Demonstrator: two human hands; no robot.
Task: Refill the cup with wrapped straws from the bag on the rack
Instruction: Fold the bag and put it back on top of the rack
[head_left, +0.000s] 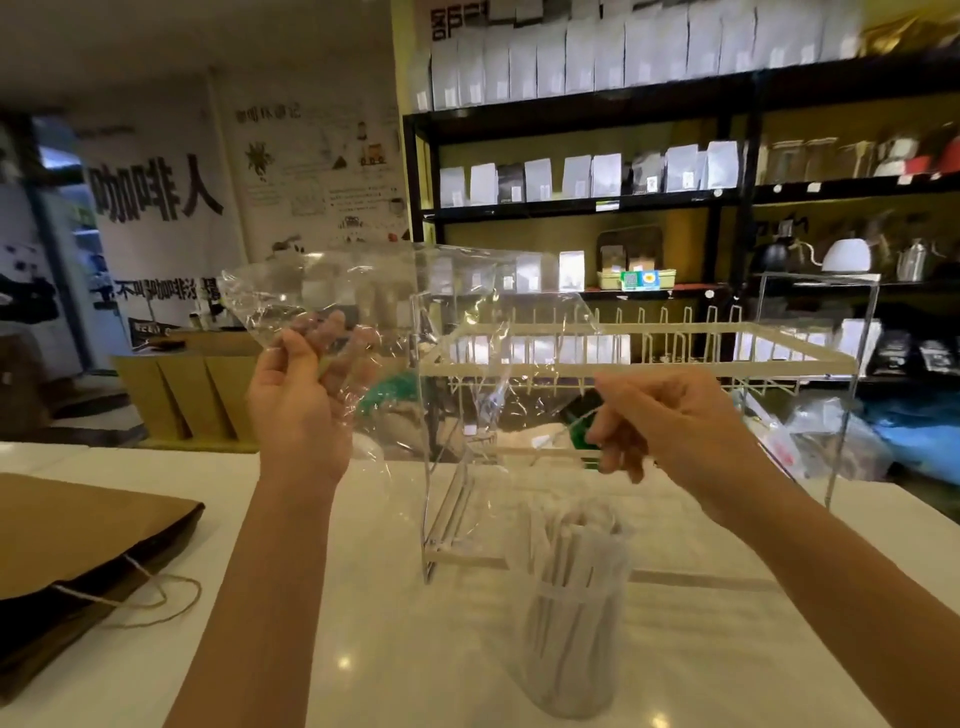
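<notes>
Plastic bag (415, 312), apparently empty, held up w/ both hands' fingers (332, 332) pinched shut on it; cup (571, 613), full of straws (566, 551), stands on tabletop (363, 623) below. Risk: trailing film could topple cup.

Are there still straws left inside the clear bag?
No: the clear bag held up by both hands looks empty, while the wrapped straws stand in the cup.

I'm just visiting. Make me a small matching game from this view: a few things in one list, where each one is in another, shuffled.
Things:
1. clear plastic bag
2. clear cup of white wrapped straws
3. brown paper bag with twine handle
4. cream wire rack

Places:
A. lying on the counter, far left
B. held up by both hands
C. behind the hands, on clear acrylic legs
D. standing on the counter, near centre

Pairs: 1-B, 2-D, 3-A, 4-C
</notes>
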